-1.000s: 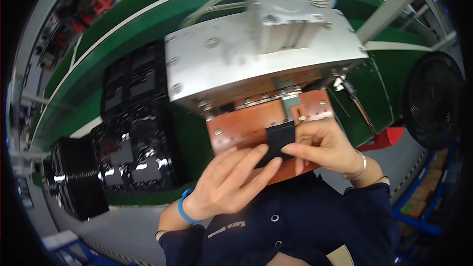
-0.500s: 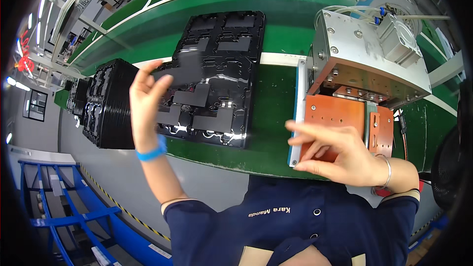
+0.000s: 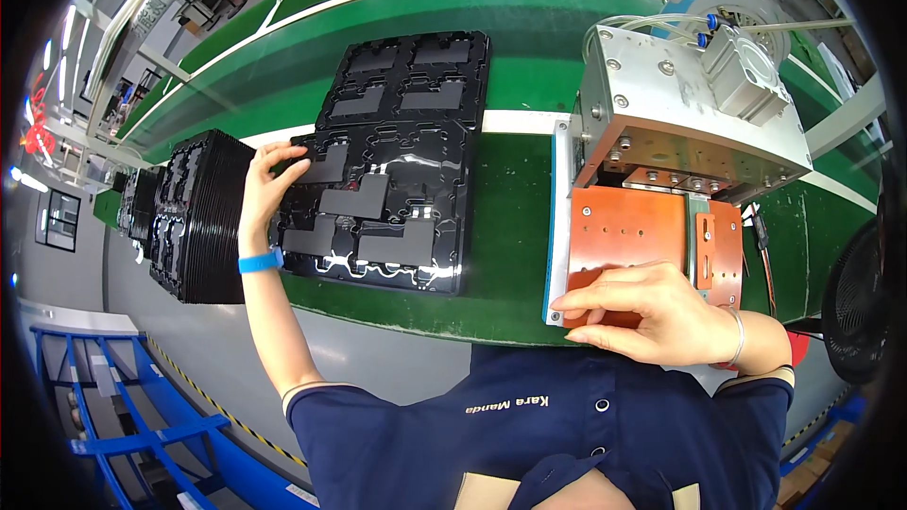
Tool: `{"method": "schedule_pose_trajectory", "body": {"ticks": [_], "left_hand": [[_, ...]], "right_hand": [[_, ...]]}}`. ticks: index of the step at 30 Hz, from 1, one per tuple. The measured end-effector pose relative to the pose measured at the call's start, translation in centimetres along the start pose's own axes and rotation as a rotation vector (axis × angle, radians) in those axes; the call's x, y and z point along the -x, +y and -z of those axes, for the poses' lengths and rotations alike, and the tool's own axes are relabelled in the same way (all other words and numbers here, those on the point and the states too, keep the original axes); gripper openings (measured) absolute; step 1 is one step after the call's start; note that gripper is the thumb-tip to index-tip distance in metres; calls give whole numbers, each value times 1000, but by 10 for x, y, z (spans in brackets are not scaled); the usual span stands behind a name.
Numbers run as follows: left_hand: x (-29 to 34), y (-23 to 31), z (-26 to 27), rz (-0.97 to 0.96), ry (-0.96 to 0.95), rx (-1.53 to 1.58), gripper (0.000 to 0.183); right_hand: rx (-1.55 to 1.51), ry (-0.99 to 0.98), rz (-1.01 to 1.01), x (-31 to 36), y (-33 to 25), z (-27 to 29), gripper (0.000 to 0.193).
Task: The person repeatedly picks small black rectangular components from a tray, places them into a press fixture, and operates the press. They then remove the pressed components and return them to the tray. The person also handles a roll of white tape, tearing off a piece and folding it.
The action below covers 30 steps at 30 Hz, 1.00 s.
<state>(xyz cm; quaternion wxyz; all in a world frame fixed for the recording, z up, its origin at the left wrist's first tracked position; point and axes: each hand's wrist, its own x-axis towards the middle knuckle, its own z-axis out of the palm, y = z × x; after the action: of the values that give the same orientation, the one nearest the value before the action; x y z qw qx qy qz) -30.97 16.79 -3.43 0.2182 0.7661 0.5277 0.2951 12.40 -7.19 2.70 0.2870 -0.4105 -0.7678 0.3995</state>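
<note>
My left hand (image 3: 272,179) is at the left edge of the nearer black plastic tray (image 3: 439,156). Its thumb and forefinger are apart, beside a flat dark grey L-shaped piece (image 3: 329,162) in the tray's upper left. Several similar pieces lie nearer me, one of them an L-shaped piece (image 3: 397,244) at the tray's front. My right hand (image 3: 657,312) rests over the near end of an orange plate (image 3: 628,231) on a metal machine (image 3: 694,85). Its fingers reach left toward the plate's pale edge strip (image 3: 559,227), thumb apart, with nothing visible between them.
A second black tray (image 3: 411,76) with grey pieces adjoins the first on its far side. Tall stacks of black trays (image 3: 208,217) stand to the left. A green work surface (image 3: 510,217) lies between tray and machine. Far right is a black fan (image 3: 855,288); lower left, blue racking (image 3: 142,425).
A grey piece blurred in the air at my left fingertips now lies in the tray, and that hand has come down. My right hand has lowered toward the plate's near edge.
</note>
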Motion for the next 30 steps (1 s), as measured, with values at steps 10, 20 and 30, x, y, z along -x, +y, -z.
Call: {"method": "schedule_pose_trajectory", "body": {"ticks": [10, 20, 30], "left_hand": [[27, 52, -11, -142, -348, -211, 44], [24, 82, -4, 240, -309, 24, 18], [88, 264, -159, -126, -421, 485, 27]], "right_hand": [[4, 21, 83, 25, 2, 4, 29], [62, 164, 41, 77, 9, 17, 25], [613, 787, -93, 92, 39, 25, 10]]}}
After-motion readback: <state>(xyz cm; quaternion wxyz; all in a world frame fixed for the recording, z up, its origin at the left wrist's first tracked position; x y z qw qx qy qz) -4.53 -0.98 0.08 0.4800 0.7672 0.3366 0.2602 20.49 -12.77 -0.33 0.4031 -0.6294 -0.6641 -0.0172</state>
